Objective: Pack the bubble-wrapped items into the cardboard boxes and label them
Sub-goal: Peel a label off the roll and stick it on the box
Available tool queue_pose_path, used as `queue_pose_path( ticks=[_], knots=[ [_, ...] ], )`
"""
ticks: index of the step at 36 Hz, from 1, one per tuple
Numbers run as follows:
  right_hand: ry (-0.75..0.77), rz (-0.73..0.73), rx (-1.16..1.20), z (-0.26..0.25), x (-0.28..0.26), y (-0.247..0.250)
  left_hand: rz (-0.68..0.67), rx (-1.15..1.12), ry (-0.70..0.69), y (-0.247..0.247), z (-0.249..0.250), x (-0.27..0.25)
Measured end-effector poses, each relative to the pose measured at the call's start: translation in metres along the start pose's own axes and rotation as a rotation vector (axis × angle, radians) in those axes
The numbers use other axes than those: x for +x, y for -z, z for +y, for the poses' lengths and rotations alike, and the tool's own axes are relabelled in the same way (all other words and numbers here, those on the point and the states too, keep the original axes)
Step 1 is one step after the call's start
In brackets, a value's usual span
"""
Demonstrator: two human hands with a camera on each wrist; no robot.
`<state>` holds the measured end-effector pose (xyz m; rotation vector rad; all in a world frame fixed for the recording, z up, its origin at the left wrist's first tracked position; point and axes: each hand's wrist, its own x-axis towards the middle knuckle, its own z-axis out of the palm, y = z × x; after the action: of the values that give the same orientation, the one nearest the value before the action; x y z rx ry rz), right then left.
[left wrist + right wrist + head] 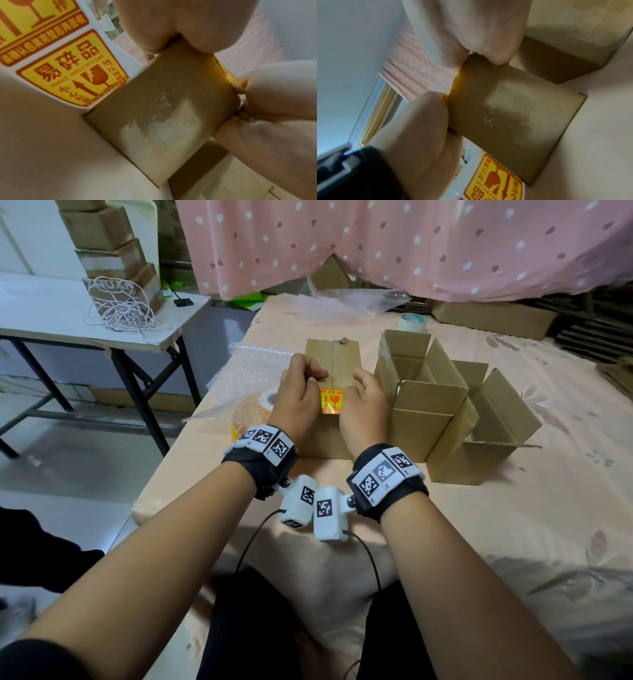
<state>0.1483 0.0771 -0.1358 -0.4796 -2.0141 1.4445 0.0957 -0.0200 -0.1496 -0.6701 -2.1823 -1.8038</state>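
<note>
A closed cardboard box (334,361) stands on the pink-covered table (445,525) in front of me. A yellow and red fragile label (331,402) lies across its near top edge. My left hand (301,392) pinches the label's left end with curled fingers. My right hand (364,402) pinches its right end. In the left wrist view the box side (163,115) fills the middle, with the label's edge (228,75) at its top. The right wrist view shows the same box (513,115) with the label's edge (453,83) glowing yellow. What is inside the box is hidden.
A roll of fragile labels (255,414) and a bubble wrap sheet (246,364) lie left of the box. Two open cardboard boxes (428,392) (496,436) stand on its right. A tape roll (411,321) and a plastic bag (349,299) lie further back. A side table (68,320) stands at left.
</note>
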Motion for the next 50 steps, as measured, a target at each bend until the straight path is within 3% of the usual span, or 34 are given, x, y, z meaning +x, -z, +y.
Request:
queue_pose_path(
  ticks=[6, 10, 25, 35, 42, 50],
  knots=[
    [-0.007, -0.079, 0.021, 0.003, -0.003, 0.004, -0.029, 0.036, -0.022, 0.003, -0.005, 0.002],
    [0.035, -0.114, 0.01, 0.006, -0.003, 0.006, -0.068, 0.098, -0.117, 0.007, -0.005, 0.001],
    [0.079, -0.125, 0.063, 0.008, 0.004, -0.001, -0.267, 0.282, -0.323, 0.027, -0.018, 0.008],
    [0.073, -0.14, 0.087, 0.007, 0.006, 0.0, -0.31, 0.243, -0.28, 0.033, -0.026, 0.006],
    [0.047, -0.305, 0.149, 0.015, 0.001, 0.014, -0.283, 0.236, -0.27, 0.031, -0.028, 0.005],
    [0.143, -0.264, 0.13, 0.021, -0.003, 0.022, -0.267, 0.239, -0.283, 0.033, -0.025, 0.004]
  ],
)
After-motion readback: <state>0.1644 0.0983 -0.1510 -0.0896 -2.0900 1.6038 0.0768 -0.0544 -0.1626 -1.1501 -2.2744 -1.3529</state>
